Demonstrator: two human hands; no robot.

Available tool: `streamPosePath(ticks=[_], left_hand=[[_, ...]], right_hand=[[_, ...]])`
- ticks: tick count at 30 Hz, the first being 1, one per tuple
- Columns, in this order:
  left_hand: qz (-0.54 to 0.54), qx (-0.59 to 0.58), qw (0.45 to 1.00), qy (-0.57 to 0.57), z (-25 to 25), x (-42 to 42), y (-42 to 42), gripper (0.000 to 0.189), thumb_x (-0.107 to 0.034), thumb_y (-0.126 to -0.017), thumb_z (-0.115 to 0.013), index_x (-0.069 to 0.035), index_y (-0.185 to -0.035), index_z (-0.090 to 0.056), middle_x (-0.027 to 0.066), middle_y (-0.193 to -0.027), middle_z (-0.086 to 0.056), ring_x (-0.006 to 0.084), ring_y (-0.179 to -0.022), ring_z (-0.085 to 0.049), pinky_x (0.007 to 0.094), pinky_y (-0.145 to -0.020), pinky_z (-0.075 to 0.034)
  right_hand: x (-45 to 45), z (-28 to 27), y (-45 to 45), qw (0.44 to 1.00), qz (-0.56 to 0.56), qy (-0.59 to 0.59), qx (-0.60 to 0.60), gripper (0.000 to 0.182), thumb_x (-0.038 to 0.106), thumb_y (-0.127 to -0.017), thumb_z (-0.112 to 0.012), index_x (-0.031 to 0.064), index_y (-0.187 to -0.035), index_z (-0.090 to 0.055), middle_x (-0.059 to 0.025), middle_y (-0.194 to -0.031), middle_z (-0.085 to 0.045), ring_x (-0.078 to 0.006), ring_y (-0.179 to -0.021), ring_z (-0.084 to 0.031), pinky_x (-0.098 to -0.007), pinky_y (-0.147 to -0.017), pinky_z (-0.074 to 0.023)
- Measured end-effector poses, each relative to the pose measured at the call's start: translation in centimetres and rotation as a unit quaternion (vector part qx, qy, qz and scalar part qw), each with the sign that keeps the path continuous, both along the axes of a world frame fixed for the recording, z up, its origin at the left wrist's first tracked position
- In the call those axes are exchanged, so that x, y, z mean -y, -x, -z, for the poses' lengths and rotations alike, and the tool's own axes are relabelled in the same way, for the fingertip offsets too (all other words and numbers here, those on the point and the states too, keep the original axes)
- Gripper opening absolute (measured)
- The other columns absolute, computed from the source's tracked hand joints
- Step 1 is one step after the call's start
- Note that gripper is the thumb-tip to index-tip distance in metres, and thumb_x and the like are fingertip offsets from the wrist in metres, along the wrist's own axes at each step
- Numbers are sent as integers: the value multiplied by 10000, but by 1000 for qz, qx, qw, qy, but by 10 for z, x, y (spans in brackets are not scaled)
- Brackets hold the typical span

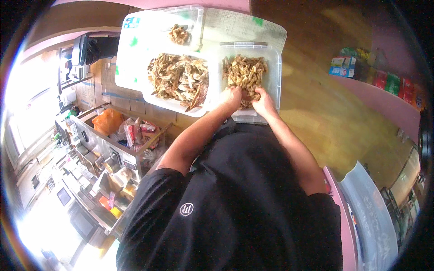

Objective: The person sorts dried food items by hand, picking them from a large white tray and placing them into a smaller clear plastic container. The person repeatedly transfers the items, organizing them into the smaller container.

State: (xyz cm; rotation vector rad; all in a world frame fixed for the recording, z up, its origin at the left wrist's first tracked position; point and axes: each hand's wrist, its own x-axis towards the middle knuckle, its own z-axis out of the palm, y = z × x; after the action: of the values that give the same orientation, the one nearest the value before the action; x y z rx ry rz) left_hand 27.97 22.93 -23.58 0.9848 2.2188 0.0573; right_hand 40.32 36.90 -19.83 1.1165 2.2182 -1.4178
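Observation:
A clear plastic bin (274, 78) in front of me holds a heap of brown dried pieces (244, 69), perhaps dried mushrooms. My left hand (232, 97) reaches in at the near left of this heap, its fingertips down among the pieces. Opposite it, my right hand (262, 101) touches the near right of the same heap with bent fingers. Whether either hand grips a piece is hidden. To the left, a white tray (149, 96) carries a larger pile of similar dried pieces (178, 79), some long and flat. Farther back, a small clump (179, 34) lies in another clear plastic container (196, 20).
All three containers stand on a light-patterned table (237, 27). At left, a counter (101, 142) holds an orange plastic bag (107, 122) and packages. Wooden flooring (305, 88) stretches to the right, with colourful packages (390, 83) along a pink edge. A blue sheet (369, 213) stands lower right.

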Motion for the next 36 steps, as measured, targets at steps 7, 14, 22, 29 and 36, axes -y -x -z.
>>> streamPosePath(ticks=[7, 14, 22, 29, 36], left_hand=[[27, -20, 998, 44, -8, 1, -11, 486, -302, -791, -815, -3, -1132, -640, 189, -975, -739, 346, -922, -724, 455, -809, -564], [76, 75, 994, 37, -44, -2, 16, 246, -196, -879, -589, -31, -993, -732, 231, -942, -731, 390, -899, -722, 506, -790, -557], [-182, 247, 938, -164, -151, 24, 61, 207, -188, -952, -614, -31, -1048, -711, 125, -903, -735, 236, -794, -700, 377, -661, -553], [-500, 433, 673, -331, -164, 150, 115, 366, -127, -1010, -599, -18, -1360, -586, 81, -1159, -695, 162, -1028, -662, 305, -865, -532], [-565, 376, 574, -459, -142, 216, 150, 369, -162, -975, -646, 8, -1296, -583, 140, -1185, -674, 230, -1046, -657, 404, -880, -537]], right_hand=[[0, 0, 3, 1000, 10, 4, 1, 491, 147, -797, -694, 52, -1273, -624, -216, -1210, -690, -375, -1151, -653, -422, -977, -518], [0, 20, -4, 999, -2, -32, -34, 493, 162, -780, -721, 42, -1250, -636, -212, -1146, -717, -355, -1078, -692, -408, -928, -538], [0, 29, -3, 999, -1, -8, -44, 499, 124, -802, -711, -4, -1276, -619, -190, -1282, -676, -287, -1230, -637, -366, -1047, -486], [-2, 32, -4, 998, -9, 31, -46, 530, 102, -820, -703, -30, -1319, -578, -197, -1333, -639, -275, -1273, -602, -360, -1066, -466], [-7, 54, -8, 997, -10, 57, -49, 504, 52, -840, -693, -33, -1322, -573, -187, -1362, -610, -274, -1309, -559, -374, -1127, -420]])
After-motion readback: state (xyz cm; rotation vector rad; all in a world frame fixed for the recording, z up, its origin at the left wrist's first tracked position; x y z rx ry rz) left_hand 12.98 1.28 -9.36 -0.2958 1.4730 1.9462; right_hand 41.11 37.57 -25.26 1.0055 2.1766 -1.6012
